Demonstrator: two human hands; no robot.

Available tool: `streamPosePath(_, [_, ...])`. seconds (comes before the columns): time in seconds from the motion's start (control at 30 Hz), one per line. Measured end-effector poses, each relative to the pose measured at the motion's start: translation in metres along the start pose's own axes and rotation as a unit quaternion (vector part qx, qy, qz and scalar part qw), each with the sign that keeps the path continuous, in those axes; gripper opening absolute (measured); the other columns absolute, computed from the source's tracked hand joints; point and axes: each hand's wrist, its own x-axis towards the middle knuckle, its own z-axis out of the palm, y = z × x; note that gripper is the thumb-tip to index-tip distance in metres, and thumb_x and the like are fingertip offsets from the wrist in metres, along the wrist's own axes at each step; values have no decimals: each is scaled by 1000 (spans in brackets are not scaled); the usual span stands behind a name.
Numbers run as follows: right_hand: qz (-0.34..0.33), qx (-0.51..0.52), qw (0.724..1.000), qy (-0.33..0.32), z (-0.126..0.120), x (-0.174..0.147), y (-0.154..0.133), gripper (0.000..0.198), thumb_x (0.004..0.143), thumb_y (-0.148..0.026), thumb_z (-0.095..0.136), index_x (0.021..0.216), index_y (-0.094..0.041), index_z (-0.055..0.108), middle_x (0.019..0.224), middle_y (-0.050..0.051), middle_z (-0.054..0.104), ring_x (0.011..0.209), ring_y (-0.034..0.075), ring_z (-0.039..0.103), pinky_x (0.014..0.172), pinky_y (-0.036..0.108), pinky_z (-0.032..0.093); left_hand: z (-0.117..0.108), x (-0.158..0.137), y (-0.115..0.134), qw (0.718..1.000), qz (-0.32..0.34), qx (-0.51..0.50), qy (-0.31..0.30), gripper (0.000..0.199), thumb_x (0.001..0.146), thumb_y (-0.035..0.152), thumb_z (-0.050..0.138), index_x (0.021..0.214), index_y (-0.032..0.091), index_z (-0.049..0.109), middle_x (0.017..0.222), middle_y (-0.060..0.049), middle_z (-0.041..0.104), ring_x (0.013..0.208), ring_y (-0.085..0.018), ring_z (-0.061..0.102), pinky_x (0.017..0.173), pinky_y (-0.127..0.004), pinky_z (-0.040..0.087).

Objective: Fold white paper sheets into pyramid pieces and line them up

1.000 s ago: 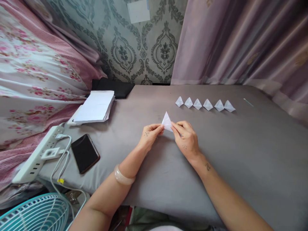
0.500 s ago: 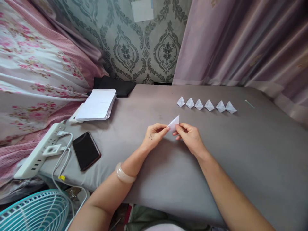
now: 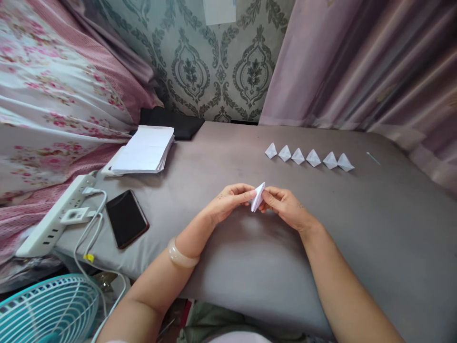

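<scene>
A small folded piece of white paper is held between my two hands above the grey tabletop. My left hand pinches it from the left, thumb on its face. From the other side, my right hand grips its edge with thumb and fingers. The paper stands nearly edge-on, and its layered edges show. Beyond my hands, several folded white paper boats are lined up in a row on the grey cloth. Some of my fingertips are hidden behind the paper.
At the left lie a stack of white paper, a black phone and a white power strip with cables. A blue fan stands at the lower left. A thin cotton swab lies at the far right.
The folded paper has turned from showing its flat face to nearly edge-on, and sits slightly lower. Both hands have shifted their grip around it. The camera view has moved a little.
</scene>
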Motion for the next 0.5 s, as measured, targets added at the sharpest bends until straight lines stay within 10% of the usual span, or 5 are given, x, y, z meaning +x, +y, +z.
streamPosePath(0.5, [-127, -137, 961, 206, 6, 7, 4, 24, 74, -44, 73, 79, -21, 71, 94, 5, 65, 82, 17, 63, 77, 31, 51, 3, 6, -1, 986, 117, -22, 113, 32, 63, 29, 83, 79, 14, 59, 79, -2, 68, 75, -13, 62, 76, -30, 48])
